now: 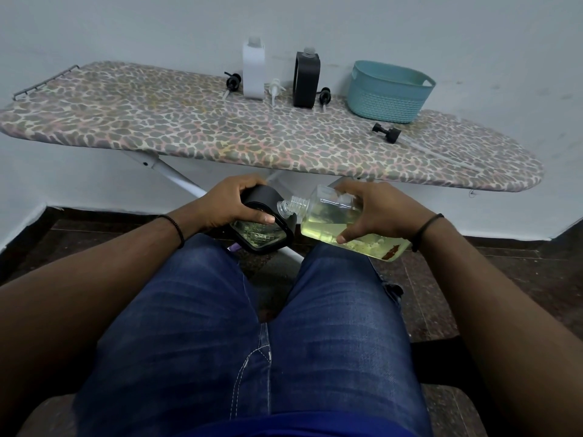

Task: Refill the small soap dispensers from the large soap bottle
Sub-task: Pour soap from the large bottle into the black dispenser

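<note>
Above my knees, my left hand (235, 201) grips a small black-framed dispenser (263, 230), tilted with its open neck (282, 209) toward the right. My right hand (372, 209) grips the large clear soap bottle (334, 220), which lies nearly on its side with yellow-green soap inside. The bottle's threaded mouth (298, 201) touches the dispenser's neck. On the ironing board (189, 127) stand a white dispenser (253, 70) and a second black dispenser (306, 78), both without pumps.
Loose pump heads lie on the board: a black one (232, 82), a white one (275, 88), another black one (325, 95) and one (386, 132) near a teal basket (389, 91). The board's white legs (176, 176) stand just behind my hands.
</note>
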